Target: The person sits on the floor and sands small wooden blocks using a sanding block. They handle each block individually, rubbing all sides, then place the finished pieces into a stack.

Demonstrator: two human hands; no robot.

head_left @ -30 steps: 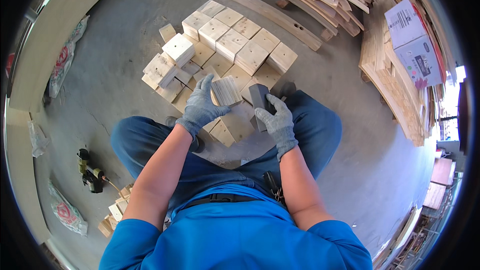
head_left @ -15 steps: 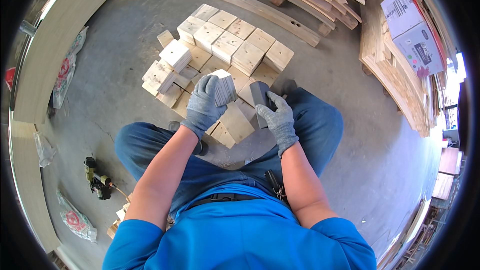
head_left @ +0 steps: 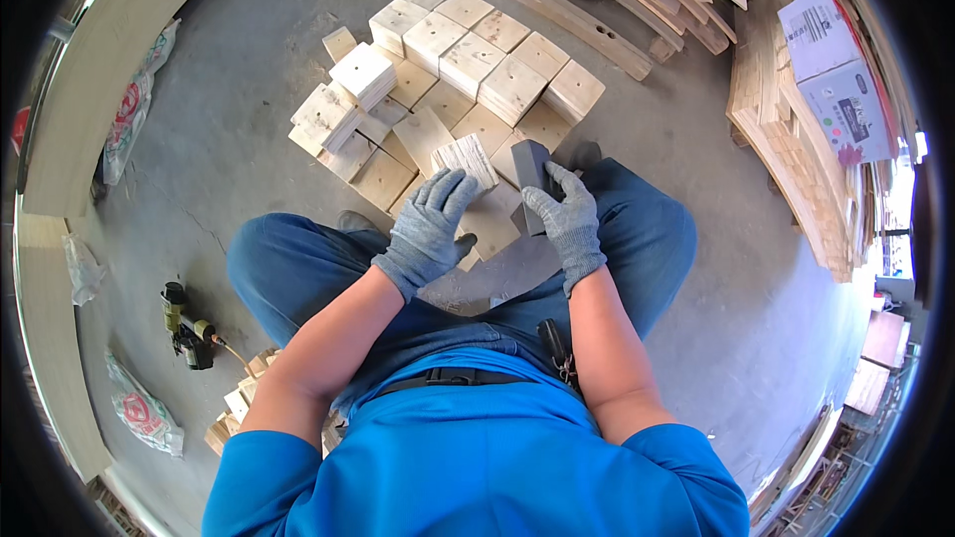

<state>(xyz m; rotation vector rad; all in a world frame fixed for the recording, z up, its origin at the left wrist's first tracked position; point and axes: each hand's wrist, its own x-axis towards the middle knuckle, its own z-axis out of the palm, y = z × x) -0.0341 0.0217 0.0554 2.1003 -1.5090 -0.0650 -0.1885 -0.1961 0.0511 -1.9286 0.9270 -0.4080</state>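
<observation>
Block of pale, striped wood (head_left: pixel 464 159) sits just past the left fingertips

In the head view, the left hand in a grey knit glove (head_left: pixel 426 231) has its fingers stretched forward and its thumb spread well away from them, with nothing held between. The striped block lies just beyond those fingertips, its lined face up; whether they brush its near edge I cannot tell. What has just changed is the grip: half a second ago these fingers were wrapped around the block's left side, and now they are drawn back toward the body. For the handling, that seems to mean the block bears on the pile of square pale-wood blocks (head_left: pixel 468 65) rather than on the hand.

The right hand in a matching grey glove (head_left: pixel 570 219) keeps its thumb and fingers closed on a dark grey rectangular block (head_left: pixel 531 164), which stands tilted just left of those fingers and to the right of the striped block.

Compared with the earlier frame, the striped face is turned more upward, while the dark block stays in the same grip. The pile spreads ahead of both sets of fingers.
</observation>
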